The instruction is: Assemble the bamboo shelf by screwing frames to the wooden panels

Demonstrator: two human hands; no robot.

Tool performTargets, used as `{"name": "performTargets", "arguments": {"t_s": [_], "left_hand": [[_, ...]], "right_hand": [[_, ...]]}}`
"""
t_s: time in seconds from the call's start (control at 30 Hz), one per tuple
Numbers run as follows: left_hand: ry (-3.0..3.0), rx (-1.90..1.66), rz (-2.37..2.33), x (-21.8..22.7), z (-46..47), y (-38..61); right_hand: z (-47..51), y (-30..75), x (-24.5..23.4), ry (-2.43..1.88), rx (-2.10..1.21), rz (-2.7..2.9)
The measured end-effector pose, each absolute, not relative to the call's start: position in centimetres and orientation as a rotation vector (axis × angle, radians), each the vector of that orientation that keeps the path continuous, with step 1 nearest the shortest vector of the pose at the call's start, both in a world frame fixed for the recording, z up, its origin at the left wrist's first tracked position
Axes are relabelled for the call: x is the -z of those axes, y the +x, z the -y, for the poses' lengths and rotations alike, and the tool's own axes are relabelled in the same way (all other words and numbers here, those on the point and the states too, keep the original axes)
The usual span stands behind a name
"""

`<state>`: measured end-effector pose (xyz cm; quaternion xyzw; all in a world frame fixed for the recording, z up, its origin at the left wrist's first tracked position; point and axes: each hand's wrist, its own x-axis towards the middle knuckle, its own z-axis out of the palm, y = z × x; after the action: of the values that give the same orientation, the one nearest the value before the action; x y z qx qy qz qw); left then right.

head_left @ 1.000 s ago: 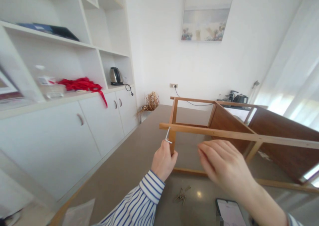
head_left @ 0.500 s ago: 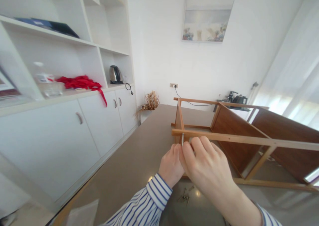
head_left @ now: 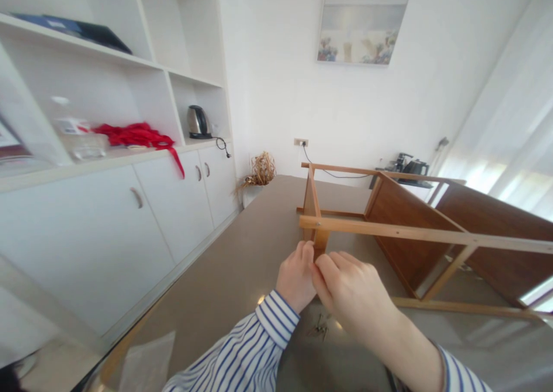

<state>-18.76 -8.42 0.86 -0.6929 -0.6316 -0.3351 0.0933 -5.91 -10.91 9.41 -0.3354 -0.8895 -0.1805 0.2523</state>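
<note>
A wooden rack [head_left: 358,226] with brown panels lies on its side on the grey-brown table [head_left: 228,265]. Just below the left end of its near rail, both hands meet with curled fingers. My left hand [head_left: 297,277] is closed beside the end panel. My right hand [head_left: 352,282] is closed too, its thumb side against the left fingers. Whatever they pinch is hidden by the fingers. A small metal screw head [head_left: 318,224] shows in the rail above them. Several loose screws [head_left: 319,326] lie in a small pile on the table under my wrists.
A clear plastic bag [head_left: 147,362] lies at the table's near left edge. White cabinets [head_left: 95,236] line the left, with a kettle [head_left: 199,121] and red cloth [head_left: 138,134] on the shelf. A dried plant [head_left: 261,170] stands beyond the table's far left corner.
Both hands have dropped slightly away from the rail. The thin metal rod that stood between my right fingers and the rail is no longer visible. The view has tilted down a little.
</note>
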Motion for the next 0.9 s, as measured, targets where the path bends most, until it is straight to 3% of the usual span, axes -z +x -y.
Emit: {"name": "performTargets", "arguments": {"t_s": [0.17, 0.33, 0.9], "left_hand": [[-1.904, 0.971, 1.977, -1.0, 8.5, -18.2], [-1.892, 0.971, 1.956, -0.9, 8.4, -18.0], [-1.857, 0.998, 1.958, -0.5, 8.3, -18.0]], "right_hand": [[13.8, -4.2, -6.0, -0.966, -0.118, 2.678], [15.5, -2.0, -3.7, -1.055, -0.317, 2.816], [14.2, 1.4, -4.0, -1.101, -0.349, 2.654]]}}
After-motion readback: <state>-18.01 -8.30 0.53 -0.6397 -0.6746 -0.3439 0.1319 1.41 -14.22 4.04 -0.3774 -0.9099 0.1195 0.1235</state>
